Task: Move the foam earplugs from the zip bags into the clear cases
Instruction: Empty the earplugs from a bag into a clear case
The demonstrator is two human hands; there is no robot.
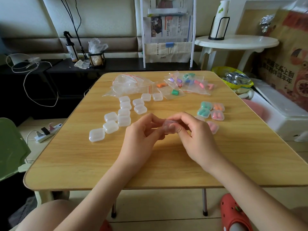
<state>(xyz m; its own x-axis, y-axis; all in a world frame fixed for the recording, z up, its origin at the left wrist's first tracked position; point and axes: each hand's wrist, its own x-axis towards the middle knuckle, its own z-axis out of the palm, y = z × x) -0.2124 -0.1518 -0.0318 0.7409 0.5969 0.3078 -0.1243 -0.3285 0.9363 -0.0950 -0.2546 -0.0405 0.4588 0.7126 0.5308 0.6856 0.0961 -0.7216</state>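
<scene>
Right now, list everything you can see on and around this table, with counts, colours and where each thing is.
Empty clear cases: eleven, frosted white, left-centre of the table.
Filled cases: at least five, two with green earplugs, the rest orange or pink, right of the hands.
Zip bags with earplugs: several, holding purple, pink, orange, green and blue plugs, far right.
Empty zip bags: a heap, clear with red strips, far left.
Spray bottle: one, dark shelf behind.
Paper cups: a stack, white round side table.
Red shoe: one, floor.
Left hand and right hand: together pinching one clear case, above the table's centre.
</scene>
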